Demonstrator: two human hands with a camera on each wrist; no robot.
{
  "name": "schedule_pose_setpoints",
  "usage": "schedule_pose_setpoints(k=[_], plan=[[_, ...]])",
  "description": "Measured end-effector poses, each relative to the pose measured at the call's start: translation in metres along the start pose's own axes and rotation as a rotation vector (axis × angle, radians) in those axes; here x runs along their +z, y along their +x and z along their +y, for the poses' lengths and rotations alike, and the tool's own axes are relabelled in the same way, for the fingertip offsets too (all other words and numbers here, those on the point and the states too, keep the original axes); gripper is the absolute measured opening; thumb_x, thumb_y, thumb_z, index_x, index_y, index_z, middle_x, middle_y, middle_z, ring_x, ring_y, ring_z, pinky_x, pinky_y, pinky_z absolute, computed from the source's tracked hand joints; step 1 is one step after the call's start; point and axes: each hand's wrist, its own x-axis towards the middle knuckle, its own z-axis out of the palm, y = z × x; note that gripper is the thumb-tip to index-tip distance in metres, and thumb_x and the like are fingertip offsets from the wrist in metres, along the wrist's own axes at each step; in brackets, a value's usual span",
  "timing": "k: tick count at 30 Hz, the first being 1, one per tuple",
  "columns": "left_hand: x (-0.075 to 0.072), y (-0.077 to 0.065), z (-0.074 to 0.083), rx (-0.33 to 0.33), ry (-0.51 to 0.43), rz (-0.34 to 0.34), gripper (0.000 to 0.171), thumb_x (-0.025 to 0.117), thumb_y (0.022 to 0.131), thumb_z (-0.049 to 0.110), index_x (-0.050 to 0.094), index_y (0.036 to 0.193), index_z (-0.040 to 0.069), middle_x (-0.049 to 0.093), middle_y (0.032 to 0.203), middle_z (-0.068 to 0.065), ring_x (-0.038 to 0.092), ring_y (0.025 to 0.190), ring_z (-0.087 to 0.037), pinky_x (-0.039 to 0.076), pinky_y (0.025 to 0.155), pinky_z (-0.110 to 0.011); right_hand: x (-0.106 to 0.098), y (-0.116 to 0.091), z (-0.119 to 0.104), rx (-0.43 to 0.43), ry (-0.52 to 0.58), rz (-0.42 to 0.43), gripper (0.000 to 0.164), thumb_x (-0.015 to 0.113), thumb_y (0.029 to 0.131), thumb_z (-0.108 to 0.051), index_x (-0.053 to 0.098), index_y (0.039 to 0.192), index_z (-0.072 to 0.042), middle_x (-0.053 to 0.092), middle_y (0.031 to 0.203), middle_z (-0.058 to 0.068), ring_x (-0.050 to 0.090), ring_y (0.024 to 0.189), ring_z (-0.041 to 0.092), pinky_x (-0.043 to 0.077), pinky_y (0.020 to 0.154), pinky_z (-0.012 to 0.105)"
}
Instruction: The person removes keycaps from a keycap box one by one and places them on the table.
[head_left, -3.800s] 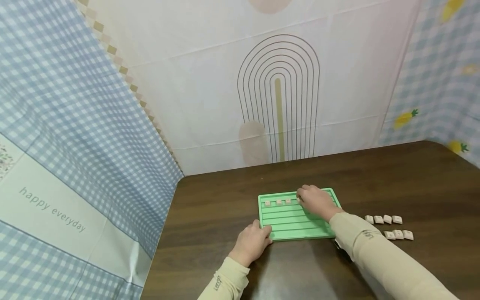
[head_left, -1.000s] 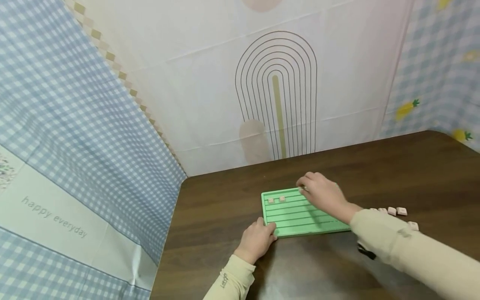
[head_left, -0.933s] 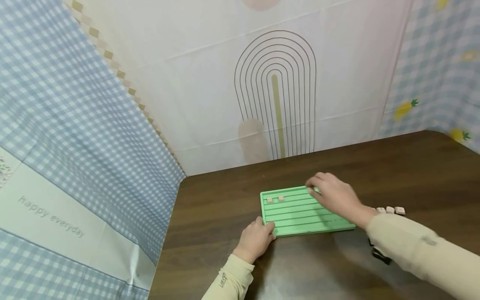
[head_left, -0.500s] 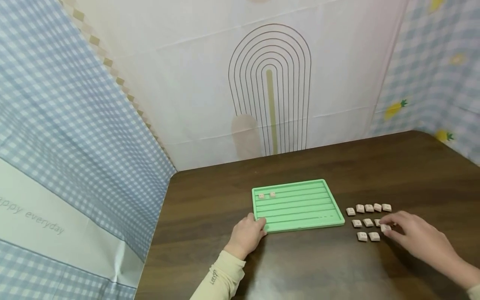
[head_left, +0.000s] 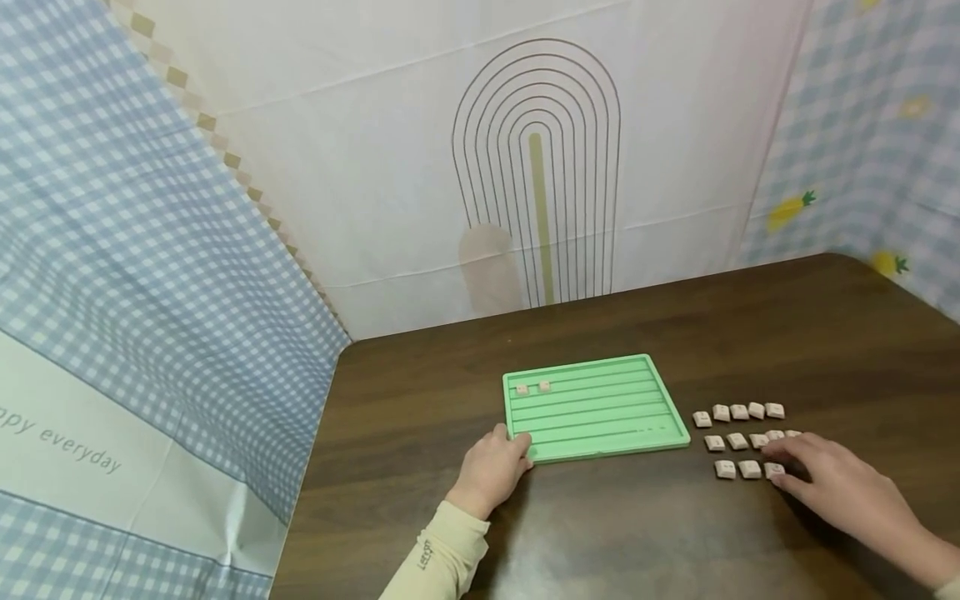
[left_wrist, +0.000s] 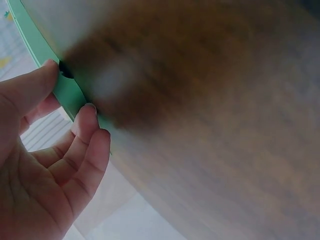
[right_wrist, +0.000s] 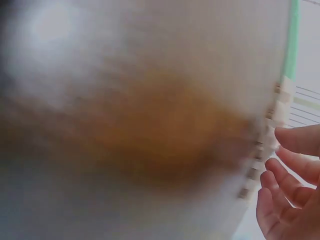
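Note:
A shallow green tray point(head_left: 592, 408) with ridged rows lies mid-table, with two pale keycaps point(head_left: 544, 386) in its top row at the left. My left hand point(head_left: 491, 471) grips the tray's near left corner. In the left wrist view, its thumb and fingertips close on the green edge point(left_wrist: 70, 95). Right of the tray, several keycaps point(head_left: 738, 412) stand in three short rows on the table. Over the right end of these rows, my right hand point(head_left: 832, 479) pinches a keycap point(head_left: 775, 472) at the end of the front row between thumb and index finger.
The dark wooden table point(head_left: 600, 533) runs back to a white curtain point(head_left: 375, 167) with arch prints. A blue checked curtain point(head_left: 187, 208) hangs along the left edge, and another stands at the right.
My right hand moves from the tray's top row to the right with a keycap and lowers it into the front row. Fewer keycaps sit in the tray. The left hand keeps its grip.

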Motion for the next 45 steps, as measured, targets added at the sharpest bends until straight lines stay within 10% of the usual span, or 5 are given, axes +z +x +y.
schedule_pose_setpoints(k=[10, 20, 35, 45], plan=[[-0.004, -0.001, 0.001, 0.021, 0.013, 0.055, 0.02, 0.068, 0.079, 0.026, 0.054, 0.077, 0.012, 0.054, 0.072, -0.01, 0.053, 0.056, -0.02, 0.045, 0.042, -0.028, -0.027, 0.067, -0.089, -0.199, 0.093, 0.094, 0.025, 0.066, 0.08, -0.016, 0.065, 0.104, -0.011, 0.065, 0.105, 0.013, 0.06, 0.091, 0.03, 0.051, 0.06, 0.043], [-0.001, 0.001, -0.001, 0.01, 0.023, 0.009, 0.021, 0.067, 0.08, 0.028, 0.053, 0.075, 0.014, 0.053, 0.072, -0.005, 0.052, 0.057, -0.017, 0.045, 0.044, -0.026, 0.03, 0.16, -0.17, -0.229, 0.192, 0.029, 0.026, 0.064, 0.083, -0.017, 0.064, 0.108, -0.008, 0.066, 0.104, 0.013, 0.06, 0.093, 0.027, 0.053, 0.067, 0.044], [-0.003, -0.004, 0.001, 0.03, 0.059, 0.057, 0.023, 0.068, 0.079, 0.03, 0.052, 0.074, 0.015, 0.052, 0.07, -0.004, 0.05, 0.053, -0.015, 0.043, 0.043, -0.024, 0.063, 0.176, -0.189, -0.262, 0.013, 0.048, 0.018, 0.063, 0.085, -0.022, 0.067, 0.098, -0.011, 0.066, 0.096, 0.009, 0.055, 0.085, 0.025, 0.052, 0.061, 0.039], [0.001, -0.003, 0.0, 0.048, 0.067, 0.066, 0.022, 0.068, 0.079, 0.029, 0.053, 0.075, 0.014, 0.052, 0.07, -0.005, 0.05, 0.054, -0.015, 0.043, 0.043, -0.024, 0.012, 0.156, -0.171, -0.355, 0.029, 0.102, 0.015, 0.063, 0.085, -0.02, 0.067, 0.095, -0.01, 0.066, 0.092, 0.006, 0.056, 0.085, 0.023, 0.053, 0.063, 0.039]])
